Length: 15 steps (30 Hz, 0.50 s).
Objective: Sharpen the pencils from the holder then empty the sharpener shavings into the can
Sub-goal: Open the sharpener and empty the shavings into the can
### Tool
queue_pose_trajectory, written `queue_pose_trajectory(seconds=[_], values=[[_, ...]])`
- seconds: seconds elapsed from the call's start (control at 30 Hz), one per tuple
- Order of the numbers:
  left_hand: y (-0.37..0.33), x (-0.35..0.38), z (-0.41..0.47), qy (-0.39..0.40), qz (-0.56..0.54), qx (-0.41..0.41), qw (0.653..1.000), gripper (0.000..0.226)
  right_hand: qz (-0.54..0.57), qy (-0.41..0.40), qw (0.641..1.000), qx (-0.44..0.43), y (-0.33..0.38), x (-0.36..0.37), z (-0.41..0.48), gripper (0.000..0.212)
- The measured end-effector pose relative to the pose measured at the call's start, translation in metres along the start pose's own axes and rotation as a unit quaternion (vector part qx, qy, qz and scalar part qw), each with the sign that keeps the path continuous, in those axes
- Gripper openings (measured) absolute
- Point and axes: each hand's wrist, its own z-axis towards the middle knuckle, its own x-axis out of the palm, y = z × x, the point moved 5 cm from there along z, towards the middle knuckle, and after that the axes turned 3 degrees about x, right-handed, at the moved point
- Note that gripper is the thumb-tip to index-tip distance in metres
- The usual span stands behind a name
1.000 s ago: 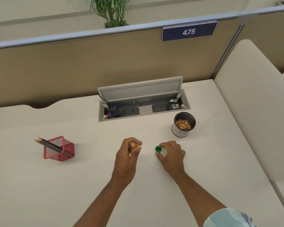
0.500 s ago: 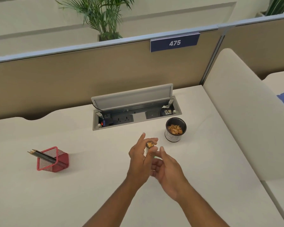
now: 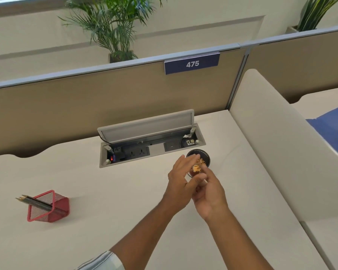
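A small sharpener cup point(image 3: 196, 169) heaped with orange shavings is held just in front of the dark round can point(image 3: 205, 157), which has shavings inside. My left hand point(image 3: 180, 180) grips the cup between thumb and straightened fingers. My right hand point(image 3: 210, 191) meets it from the right, forefinger and thumb pinching the cup's rim. The green sharpener top is not visible. A red mesh holder point(image 3: 56, 208) stands at the left of the desk with dark pencils point(image 3: 34, 201) leaning out to the left.
An open power socket box point(image 3: 150, 147) with a raised lid sits in the desk just behind the can. A tan partition with a "475" sign point(image 3: 192, 64) closes the back. A cream divider point(image 3: 281, 149) bounds the right side.
My right hand left the table where the green top lay and joined my left hand. Both hands moved forward and right with the cup, up to the can.
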Motion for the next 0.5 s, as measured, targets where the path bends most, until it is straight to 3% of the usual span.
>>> queue_pose_trajectory(seconds=[0.1,0.2,0.3,0.5], values=[[0.007,-0.005,0.011,0.007,0.030,-0.008,0.999,0.070,-0.036,-0.063,0.994,-0.080,0.027,-0.002,0.013,0.036],[0.021,-0.015,0.015,-0.005,0.102,-0.053,0.993,0.072,-0.121,-0.151,0.963,-0.187,0.060,-0.006,0.023,0.030],[0.048,-0.027,0.017,-0.001,0.176,-0.099,0.979,0.068,-0.247,-0.199,0.899,-0.303,0.084,-0.004,0.027,0.025],[0.091,-0.041,0.020,0.065,0.331,-0.153,0.929,0.063,-0.473,-0.164,0.744,-0.442,0.089,0.003,0.042,0.035]])
